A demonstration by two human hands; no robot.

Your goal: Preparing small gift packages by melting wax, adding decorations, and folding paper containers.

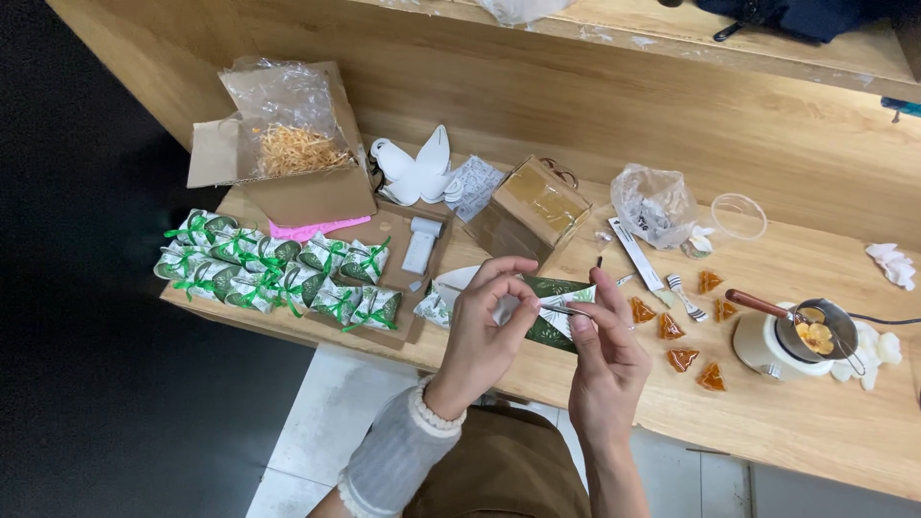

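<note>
Green-and-white leaf-print paper [554, 312] sits pinched between both hands over the wooden table [815, 422] edge: left hand [484, 331] closed on its top, right hand [600, 350] gripping metal tweezers [576, 311] against it. Beyond lie amber wax triangles [683, 359], a melting pot [801, 338], ribboned packets [278, 273].

Matt wood is forming the table [825, 432]. Crinkled glossy plastic is lining the cardboard box [307, 197] at ten o'clock. Amber pieces [683, 359] are shining.
</note>
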